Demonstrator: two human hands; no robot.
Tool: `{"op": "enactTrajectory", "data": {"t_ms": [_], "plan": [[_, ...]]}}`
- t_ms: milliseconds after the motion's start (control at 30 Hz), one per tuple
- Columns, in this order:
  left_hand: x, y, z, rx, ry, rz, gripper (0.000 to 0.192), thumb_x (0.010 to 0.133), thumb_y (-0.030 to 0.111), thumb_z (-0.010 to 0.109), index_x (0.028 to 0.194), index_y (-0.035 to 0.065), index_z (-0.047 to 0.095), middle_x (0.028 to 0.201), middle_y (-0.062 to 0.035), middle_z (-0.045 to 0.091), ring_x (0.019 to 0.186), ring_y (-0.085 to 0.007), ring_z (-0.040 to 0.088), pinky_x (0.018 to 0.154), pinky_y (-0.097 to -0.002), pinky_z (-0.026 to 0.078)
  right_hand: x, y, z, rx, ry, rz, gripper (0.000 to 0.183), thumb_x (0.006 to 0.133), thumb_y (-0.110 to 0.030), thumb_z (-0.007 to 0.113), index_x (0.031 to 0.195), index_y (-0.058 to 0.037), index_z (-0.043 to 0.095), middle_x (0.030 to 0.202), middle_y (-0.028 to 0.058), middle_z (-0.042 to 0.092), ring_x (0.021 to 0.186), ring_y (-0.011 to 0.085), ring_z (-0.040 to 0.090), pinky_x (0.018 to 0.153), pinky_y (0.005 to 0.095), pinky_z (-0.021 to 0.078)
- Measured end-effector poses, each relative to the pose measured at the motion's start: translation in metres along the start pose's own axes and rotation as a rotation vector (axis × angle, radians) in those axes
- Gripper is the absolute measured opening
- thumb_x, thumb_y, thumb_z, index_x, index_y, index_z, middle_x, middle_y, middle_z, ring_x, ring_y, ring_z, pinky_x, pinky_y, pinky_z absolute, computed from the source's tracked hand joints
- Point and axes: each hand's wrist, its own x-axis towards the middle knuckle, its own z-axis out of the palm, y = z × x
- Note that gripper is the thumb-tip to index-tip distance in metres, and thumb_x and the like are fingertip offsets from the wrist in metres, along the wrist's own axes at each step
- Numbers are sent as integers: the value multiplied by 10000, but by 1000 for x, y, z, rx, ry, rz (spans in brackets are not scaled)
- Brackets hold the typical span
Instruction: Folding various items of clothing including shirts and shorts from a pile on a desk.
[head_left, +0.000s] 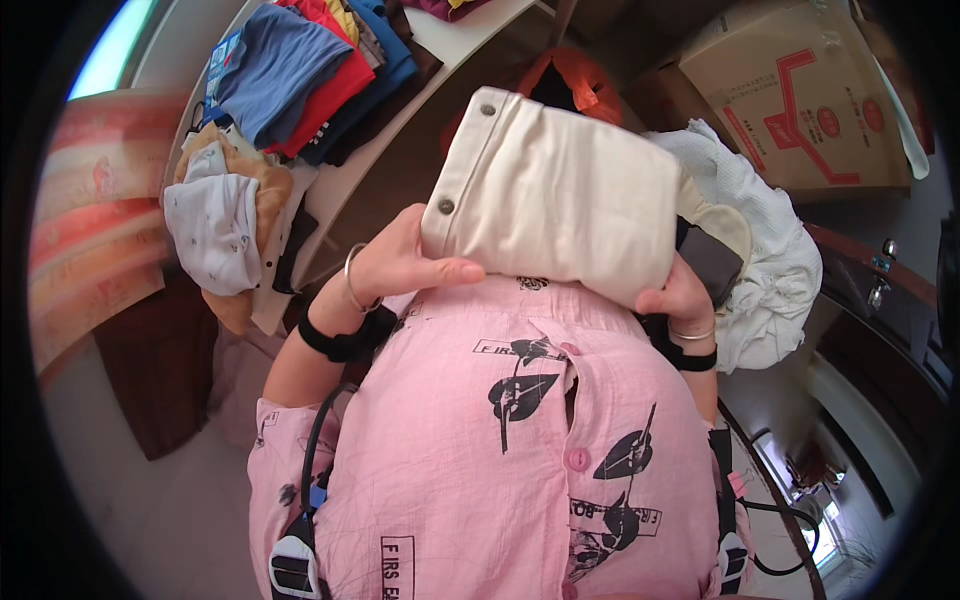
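A folded cream garment (559, 199) with metal snap buttons along its left edge lies before my body, held between both hands. My left hand (397, 259) grips its lower left corner, thumb on top and fingers hidden beneath. At its lower right corner, my right hand (681, 294) holds it the same way, the thumb over the edge. Just beyond the right hand are a dark grey folded cloth (709, 259) and a crumpled white textured cloth (784, 277).
On a white shelf (450, 37) at upper left lie folded blue, red and dark clothes (285, 71). White and tan garments (214, 232) hang at its near end. An orange bag (581, 75) and a printed cardboard box (810, 112) stand beyond the cream garment.
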Motion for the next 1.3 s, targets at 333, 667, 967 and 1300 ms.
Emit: {"op": "enactTrajectory", "data": {"t_ms": [333, 667, 967, 1300], "plan": [[22, -9, 1, -62, 199, -179, 301, 804, 234, 740, 964, -14, 680, 842, -19, 665, 737, -50, 588, 660, -210, 481, 36, 33, -7, 173, 276, 126, 385, 907, -107, 593, 1242, 63, 512, 1148, 110, 621, 991, 169, 625, 871, 303, 503], [32, -71, -23, 68, 317, -396, 314, 784, 250, 717, 879, -48, 682, 744, -75, 663, 637, -132, 625, 572, -271, 491, 55, 73, -26, 91, 253, 424, 318, 910, -158, 597, 1154, 46, 595, 1040, 80, 661, 880, 144, 642, 762, 277, 511], [29, -98, -27, 428, 324, -479, 479, 841, 331, 666, 1152, -30, 616, 1050, -94, 666, 912, -143, 632, 789, -261, 494, 60, 88, -22, -493, 210, 347, 395, 936, -297, 564, 1186, 8, 579, 1121, 88, 634, 935, 139, 591, 825, 256, 465], [26, -92, -21, -122, 390, -420, 514, 757, 209, 761, 1184, -15, 583, 1058, -98, 652, 859, -142, 634, 746, -254, 504, 77, 101, -38, -138, 259, 386, 335, 918, -224, 607, 1150, 17, 599, 1001, 33, 656, 835, 75, 594, 740, 225, 479]]}}
